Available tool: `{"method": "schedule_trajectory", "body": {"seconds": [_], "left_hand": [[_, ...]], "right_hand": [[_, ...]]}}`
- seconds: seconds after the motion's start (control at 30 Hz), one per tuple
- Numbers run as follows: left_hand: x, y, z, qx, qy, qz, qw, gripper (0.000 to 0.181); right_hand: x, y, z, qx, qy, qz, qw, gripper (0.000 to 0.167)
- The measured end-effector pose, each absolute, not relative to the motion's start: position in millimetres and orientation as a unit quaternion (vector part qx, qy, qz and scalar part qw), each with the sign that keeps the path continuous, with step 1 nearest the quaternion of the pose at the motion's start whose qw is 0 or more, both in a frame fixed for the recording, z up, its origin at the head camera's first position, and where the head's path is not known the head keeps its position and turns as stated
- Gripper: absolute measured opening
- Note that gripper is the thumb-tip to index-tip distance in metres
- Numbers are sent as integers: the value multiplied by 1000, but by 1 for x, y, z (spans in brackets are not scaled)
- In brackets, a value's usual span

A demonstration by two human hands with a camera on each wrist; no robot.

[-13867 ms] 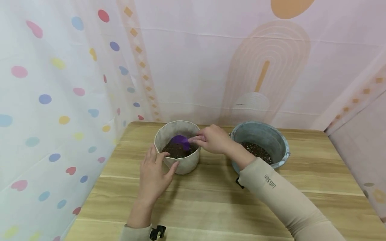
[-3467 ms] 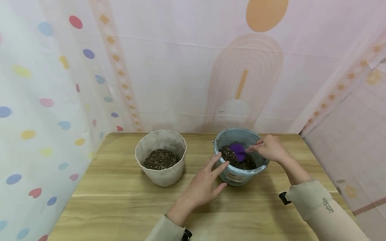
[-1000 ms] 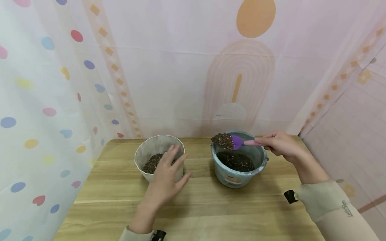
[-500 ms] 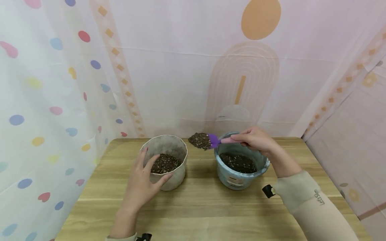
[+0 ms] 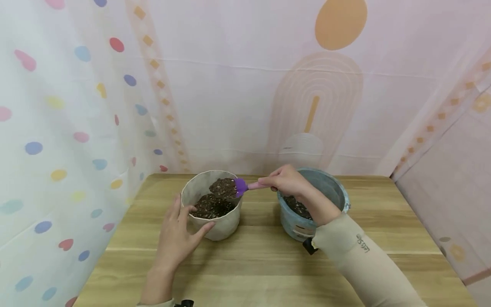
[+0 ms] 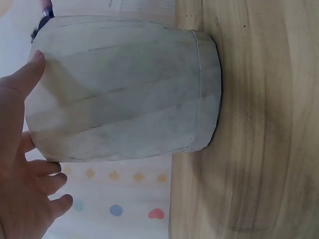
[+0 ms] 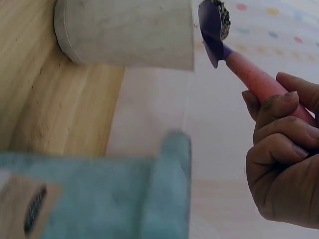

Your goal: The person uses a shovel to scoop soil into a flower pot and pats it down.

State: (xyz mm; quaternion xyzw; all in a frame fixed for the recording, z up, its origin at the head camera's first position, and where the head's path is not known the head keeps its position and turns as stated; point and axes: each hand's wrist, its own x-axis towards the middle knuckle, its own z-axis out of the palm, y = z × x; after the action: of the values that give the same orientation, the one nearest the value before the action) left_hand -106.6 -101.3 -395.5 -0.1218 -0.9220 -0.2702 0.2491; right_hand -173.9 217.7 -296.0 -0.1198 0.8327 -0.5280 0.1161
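Note:
A small garden trowel [image 5: 241, 187] with a purple blade and pink handle carries a heap of dark soil [image 5: 223, 188] above the off-white flowerpot [image 5: 222, 229]. My right hand [image 5: 293, 184] grips its handle, fingers curled round it in the right wrist view. The pot has soil inside, below the blade. At the pot's left and front rim, my left hand [image 5: 177, 234] holds it, thumb at the front and fingers at the left side. In the left wrist view the pot's ribbed wall [image 6: 119, 89] fills the middle, with the thumb against its rim.
A blue-grey bucket [image 5: 293, 224] with some soil in it stands on the wooden table [image 5: 253, 264], right of the pot and partly behind my right forearm. Behind the table hangs a patterned curtain [image 5: 238, 106]; a dotted one is at the left.
My right hand has brought the soil-loaded trowel left from above the bucket to above the flowerpot. My left hand has moved left from in front of the pot onto its rim.

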Motion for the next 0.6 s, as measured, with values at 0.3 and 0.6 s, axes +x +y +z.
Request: {"method": "schedule_trajectory", "body": {"seconds": [0.3, 0.6], "left_hand": [[-107, -87, -401, -109, -905, -253, 324, 58], [-101, -67, -404, -79, -891, -253, 369, 63]], "right_hand": [[-182, 190, -309, -87, 867, -484, 85, 50], [-177, 170, -304, -98, 933, -345, -23, 58]]}}
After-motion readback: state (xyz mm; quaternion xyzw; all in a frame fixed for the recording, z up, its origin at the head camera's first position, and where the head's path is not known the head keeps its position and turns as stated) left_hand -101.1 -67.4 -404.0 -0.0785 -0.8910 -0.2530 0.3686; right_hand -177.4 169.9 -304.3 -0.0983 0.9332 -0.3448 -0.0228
